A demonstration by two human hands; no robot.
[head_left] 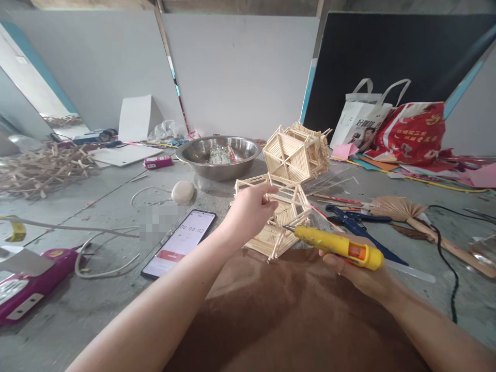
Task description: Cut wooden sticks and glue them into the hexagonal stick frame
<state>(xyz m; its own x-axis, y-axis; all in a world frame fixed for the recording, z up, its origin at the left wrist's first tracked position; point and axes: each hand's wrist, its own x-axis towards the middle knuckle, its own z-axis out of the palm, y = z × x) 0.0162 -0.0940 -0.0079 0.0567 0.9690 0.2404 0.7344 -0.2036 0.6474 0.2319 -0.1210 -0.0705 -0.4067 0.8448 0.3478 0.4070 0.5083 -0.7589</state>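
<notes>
Fingers (270, 207): left hand (250, 209) curls at mid-frame stick lattice (263, 243) (hold unclear); right hand (354, 266) grips glue gun (335, 244); lattice seems light, fragile; grasp its rim.

Phone (180, 242) display reading 00:09:02, dark Chinese characters on white bag (351, 118), light Chinese lettering on red bag (413, 135) (mostly too blurred to transcribe).

One head-worn view, looking forward and down, grey surface (46, 346) close below, panels (240, 77) farther off

Yellow glue gun (337, 245), pointing left, close to pale latticed stick frame (287, 213)
</notes>
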